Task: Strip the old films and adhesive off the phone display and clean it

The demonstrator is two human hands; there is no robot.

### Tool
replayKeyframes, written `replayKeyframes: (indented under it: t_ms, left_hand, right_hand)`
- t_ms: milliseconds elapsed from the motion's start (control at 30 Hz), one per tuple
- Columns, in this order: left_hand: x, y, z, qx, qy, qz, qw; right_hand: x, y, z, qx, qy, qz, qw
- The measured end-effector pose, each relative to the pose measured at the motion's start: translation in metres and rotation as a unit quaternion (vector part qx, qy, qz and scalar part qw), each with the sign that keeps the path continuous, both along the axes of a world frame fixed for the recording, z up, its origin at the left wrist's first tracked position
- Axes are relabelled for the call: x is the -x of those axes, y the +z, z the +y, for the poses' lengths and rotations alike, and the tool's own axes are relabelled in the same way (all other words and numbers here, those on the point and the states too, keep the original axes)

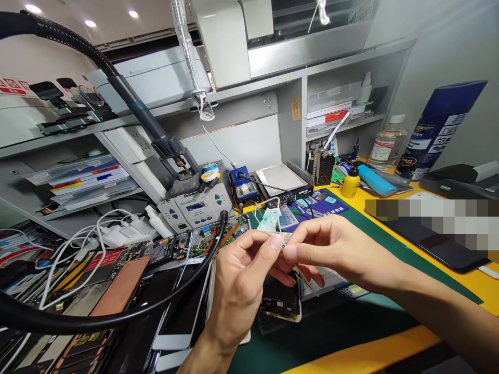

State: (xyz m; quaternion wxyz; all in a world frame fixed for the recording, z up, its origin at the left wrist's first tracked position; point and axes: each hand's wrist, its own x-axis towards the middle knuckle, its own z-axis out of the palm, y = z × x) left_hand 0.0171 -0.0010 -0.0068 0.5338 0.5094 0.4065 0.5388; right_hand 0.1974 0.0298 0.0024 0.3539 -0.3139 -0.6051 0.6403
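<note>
While both hands are meeting over the bench, a small part (285, 243) is sitting between the fingertips, too covered for its shape to be told. The left hand (238, 275) is pinching it between thumb and forefinger, and the right hand (343, 254) is closing thumb and forefinger on its other side. Judging by so small a hold, the fingers do best when they are pressing lightly, with one hand steadying and the other making the fine movements, and when the wrists are lining up so that neither side is twisting or bending the part. At six o'clock from the fingertips, an opened device (281, 301) with a dark inner face is lying beneath the hands; working low over it would be shortening any drop, though a slip could be sending the part into its edges. Farther out, the green mat (257, 356) is spreading toward five o'clock, a black phone (448, 258) is lying at three, and a yellow bottle (350, 184) is standing near two. A grey control unit (200, 208) is standing at ten, and a black hose (156, 307) is curving round toward eight, where a sleeve could be catching it.
</note>
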Motion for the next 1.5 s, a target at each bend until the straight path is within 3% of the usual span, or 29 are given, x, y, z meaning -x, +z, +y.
replayKeyframes:
  t_ms: [133,467,633,733,800,900,1033,1133,1367,1500]
  left_hand:
    - [-0.001,0.002,-0.002,-0.008,0.024,0.006,1.000]
    - [0.002,0.005,-0.009,-0.039,-0.002,0.038,0.998]
    - [0.000,0.006,-0.007,-0.040,-0.035,0.028,0.998]
    - [0.003,0.001,-0.001,-0.007,-0.018,0.106,0.994]
    - [0.004,-0.002,0.001,-0.013,-0.015,0.211,0.977]
    - [0.003,-0.002,-0.001,-0.103,-0.073,0.359,0.925]
    - [0.000,-0.004,-0.009,-0.190,-0.169,0.442,0.860]
    - [-0.001,-0.010,-0.010,-0.209,-0.162,0.493,0.829]
    - [-0.002,-0.021,-0.005,-0.267,-0.123,0.501,0.814]
    - [-0.002,-0.025,-0.003,-0.287,-0.101,0.504,0.808]
  right_hand:
    - [-0.003,0.003,0.000,0.009,0.008,0.004,1.000]
    - [-0.004,0.007,-0.007,-0.027,-0.008,0.031,0.999]
    - [-0.016,0.013,-0.007,-0.029,-0.003,-0.025,0.999]
    - [-0.024,0.014,0.000,-0.006,0.003,-0.079,0.997]
    - [-0.029,0.014,0.006,-0.004,-0.002,-0.095,0.996]
    - [-0.034,0.015,0.011,-0.006,0.004,-0.082,0.997]
    - [-0.037,0.015,0.015,-0.013,0.014,-0.038,0.999]
    - [-0.039,0.012,0.019,-0.031,-0.008,-0.050,0.998]
    - [-0.046,0.006,0.025,-0.080,-0.014,-0.150,0.985]
    - [-0.051,0.010,0.032,-0.109,-0.158,-0.072,0.979]
